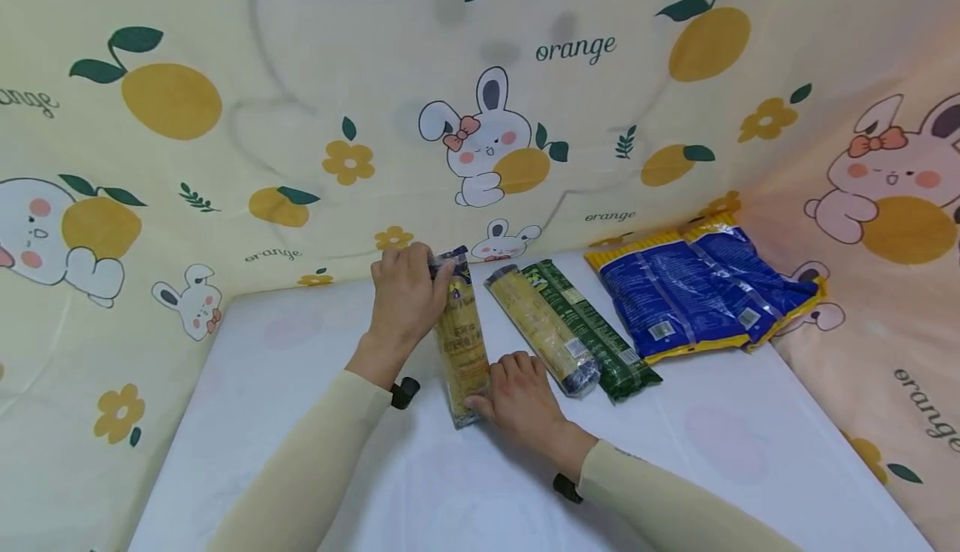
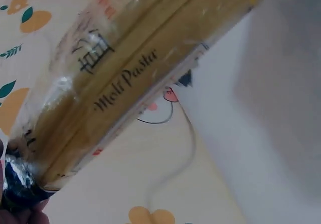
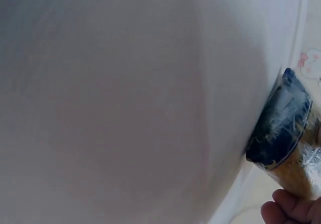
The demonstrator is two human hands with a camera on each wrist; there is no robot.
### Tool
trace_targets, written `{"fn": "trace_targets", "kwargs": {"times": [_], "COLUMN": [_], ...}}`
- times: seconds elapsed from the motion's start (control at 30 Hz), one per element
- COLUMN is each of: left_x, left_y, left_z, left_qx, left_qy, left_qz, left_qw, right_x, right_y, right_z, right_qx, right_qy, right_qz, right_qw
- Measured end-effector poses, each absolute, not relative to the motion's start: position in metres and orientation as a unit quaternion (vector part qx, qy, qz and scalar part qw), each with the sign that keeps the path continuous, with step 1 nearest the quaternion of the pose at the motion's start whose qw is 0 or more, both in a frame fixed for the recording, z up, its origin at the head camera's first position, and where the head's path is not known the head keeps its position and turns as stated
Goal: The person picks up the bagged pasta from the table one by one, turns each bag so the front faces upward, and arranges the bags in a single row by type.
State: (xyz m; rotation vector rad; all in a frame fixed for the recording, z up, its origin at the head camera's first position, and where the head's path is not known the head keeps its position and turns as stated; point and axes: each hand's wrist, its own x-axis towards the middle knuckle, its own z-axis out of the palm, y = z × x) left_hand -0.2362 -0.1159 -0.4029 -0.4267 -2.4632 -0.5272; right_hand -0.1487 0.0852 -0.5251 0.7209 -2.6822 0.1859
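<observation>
A clear-wrapped pack of spaghetti [image 1: 463,343] with dark blue ends is tilted up between both hands in the head view. My left hand [image 1: 405,298] grips its far upper end. At the near lower end, my right hand [image 1: 523,398] holds the pack with the thumb across its corner. The left wrist view shows the pasta pack [image 2: 130,78] close up, its lettering reading "Moli Pasta", with left fingertips [image 2: 37,215] at the dark end. In the right wrist view the dark blue pack end [image 3: 281,126] appears beside curled right fingers [image 3: 291,208].
Right of the hands lie a second spaghetti pack [image 1: 540,323] and a green pack [image 1: 588,331], side by side. Farther right, a large blue bag with yellow edges [image 1: 686,293] leans near the patterned cloth wall [image 1: 600,118]. A white cloth covers the table [image 1: 300,377].
</observation>
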Motion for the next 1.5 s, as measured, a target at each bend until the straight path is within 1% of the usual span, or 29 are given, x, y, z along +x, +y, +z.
{"fn": "trace_targets", "kwargs": {"times": [0.17, 0.37, 0.47, 0.63, 0.83, 0.93, 1.07, 1.17, 1.33, 1.43, 1.5], "left_x": [-0.239, -0.247, -0.252, -0.261, -0.272, -0.277, -0.283, -0.287, -0.291, -0.292, -0.292], "left_y": [-0.116, -0.117, -0.117, -0.116, -0.116, -0.118, -0.121, -0.122, -0.121, -0.12, -0.119], "left_z": [-0.409, -0.424, -0.432, -0.444, -0.46, -0.468, -0.479, -0.486, -0.492, -0.495, -0.497], "left_qx": [-0.159, -0.171, -0.177, -0.194, -0.206, -0.198, -0.182, -0.177, -0.176, -0.168, -0.159], "left_qy": [-0.929, -0.929, -0.93, -0.94, -0.949, -0.96, -0.971, -0.972, -0.972, -0.975, -0.978], "left_qz": [-0.137, -0.07, -0.064, -0.057, -0.041, -0.043, -0.049, -0.055, -0.062, -0.066, -0.07], "left_qw": [0.305, 0.32, 0.316, 0.275, 0.234, 0.193, 0.149, 0.147, 0.143, 0.131, 0.113], "right_x": [-0.147, -0.143, -0.138, -0.128, -0.123, -0.122, -0.123, -0.125, -0.126, -0.127, -0.128], "right_y": [0.081, 0.081, 0.079, 0.074, 0.071, 0.068, 0.066, 0.066, 0.068, 0.07, 0.07], "right_z": [-0.527, -0.528, -0.525, -0.52, -0.519, -0.52, -0.524, -0.526, -0.526, -0.527, -0.527], "right_qx": [0.239, 0.218, 0.209, 0.193, 0.192, 0.203, 0.222, 0.231, 0.235, 0.238, 0.237], "right_qy": [-0.951, -0.958, -0.961, -0.966, -0.971, -0.969, -0.96, -0.954, -0.956, -0.955, -0.956], "right_qz": [0.076, 0.099, 0.109, 0.113, 0.077, 0.048, 0.007, -0.009, -0.015, -0.022, -0.024], "right_qw": [0.179, 0.157, 0.148, 0.131, 0.118, 0.13, 0.172, 0.189, 0.174, 0.176, 0.173]}}
